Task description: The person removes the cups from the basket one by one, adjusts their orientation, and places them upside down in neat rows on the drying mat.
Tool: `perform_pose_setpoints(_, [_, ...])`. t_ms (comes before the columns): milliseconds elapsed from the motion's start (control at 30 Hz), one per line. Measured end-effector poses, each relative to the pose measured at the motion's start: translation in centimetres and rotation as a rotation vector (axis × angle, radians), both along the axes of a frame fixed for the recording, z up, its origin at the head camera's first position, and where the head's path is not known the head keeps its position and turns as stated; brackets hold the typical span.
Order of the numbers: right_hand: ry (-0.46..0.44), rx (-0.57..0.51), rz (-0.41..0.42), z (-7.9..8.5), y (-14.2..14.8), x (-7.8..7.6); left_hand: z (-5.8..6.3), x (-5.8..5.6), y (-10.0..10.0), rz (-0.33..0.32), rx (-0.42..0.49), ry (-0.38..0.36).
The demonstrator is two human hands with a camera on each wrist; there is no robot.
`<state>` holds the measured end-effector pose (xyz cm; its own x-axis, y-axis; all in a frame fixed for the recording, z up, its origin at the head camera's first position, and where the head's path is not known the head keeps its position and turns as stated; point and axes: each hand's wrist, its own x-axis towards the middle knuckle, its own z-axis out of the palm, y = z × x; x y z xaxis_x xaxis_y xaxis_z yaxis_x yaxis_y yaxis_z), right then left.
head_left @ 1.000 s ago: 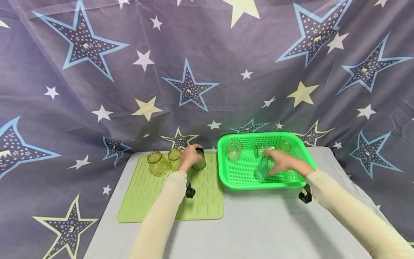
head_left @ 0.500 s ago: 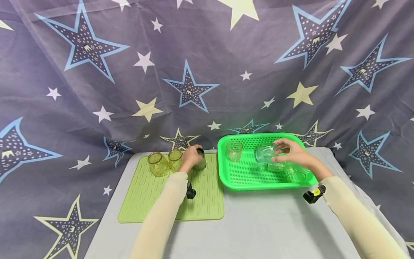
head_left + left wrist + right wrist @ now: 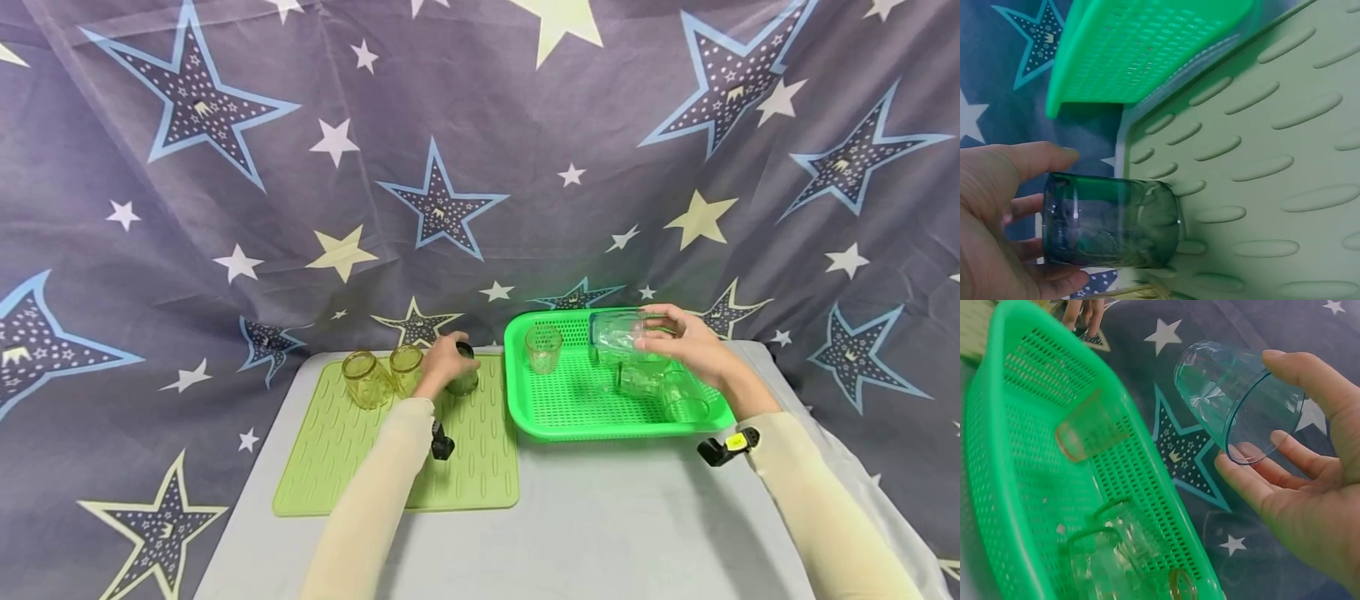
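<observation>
A blue-tinted clear glass (image 3: pixel 617 332) lies on its side in the air above the back of the green basket (image 3: pixel 570 433), its wall pinched near the rim between the thumb and fingers of my right hand (image 3: pixel 686 343). The right wrist view shows the same glass (image 3: pixel 1210 381), mouth toward the palm. At the back of the green drying mat (image 3: pixel 480 467), a dark grey-green glass (image 3: pixel 1116 219) stands upright. Loosely spread around its upper end is my left hand (image 3: pixel 997 212), the upper digit apart from the rim. Two yellow glasses (image 3: pixel 367 382) stand to its left.
Inside the basket, a pinkish clear glass (image 3: pixel 543 350) stands at the left, and several clear glasses (image 3: pixel 684 398) lie or stand on the right. A star-patterned cloth (image 3: pixel 480 167) hangs behind the white table (image 3: pixel 600 517).
My right hand has lifted the blue glass from low in the basket up and back, turning it onto its side. The left hand stays at the dark glass, its fingers now a little looser.
</observation>
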<state>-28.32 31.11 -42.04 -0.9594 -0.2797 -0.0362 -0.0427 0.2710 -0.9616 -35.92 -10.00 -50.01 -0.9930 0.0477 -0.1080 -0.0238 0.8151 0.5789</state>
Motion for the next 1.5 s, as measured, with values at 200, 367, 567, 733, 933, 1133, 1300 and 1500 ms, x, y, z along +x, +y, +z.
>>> perform_pose_setpoints(200, [-0.011, -0.053, 0.004, 0.7, -0.7, -0.2, 1.6, 0.4, 0.0, 0.013, 0.142, 0.079])
perform_pose_setpoints(367, [-0.011, -0.083, 0.004, 1.3, -1.5, -0.3, 2.9, 0.7, 0.5, 0.024, 0.246, 0.139])
perform_pose_setpoints(567, [-0.006, -0.129, 0.02, 1.9, -2.6, -0.2, 4.6, 1.3, 1.1, -0.034, 0.46, 0.177])
perform_pose_setpoints(733, [0.013, -0.197, 0.048, 2.1, -3.4, -0.2, 5.9, 1.5, 2.1, -0.095, 0.662, 0.152])
perform_pose_setpoints(933, [0.008, -0.221, 0.062, 2.2, -4.5, -0.3, 7.3, 2.4, 3.3, -0.22, 0.857, 0.085])
perform_pose_setpoints(1133, [-0.013, -0.186, 0.067, 2.4, -5.7, -0.3, 8.1, 3.2, 4.3, -0.316, 0.987, -0.027])
perform_pose_setpoints(1300, [-0.006, -0.209, 0.085, 2.7, -6.7, 0.0, 8.7, 3.9, 5.0, -0.371, 1.059, -0.058])
perform_pose_setpoints(1500, [-0.01, -0.27, 0.103, 2.9, -7.8, 0.0, 8.9, 4.3, 5.6, -0.41, 1.101, -0.079])
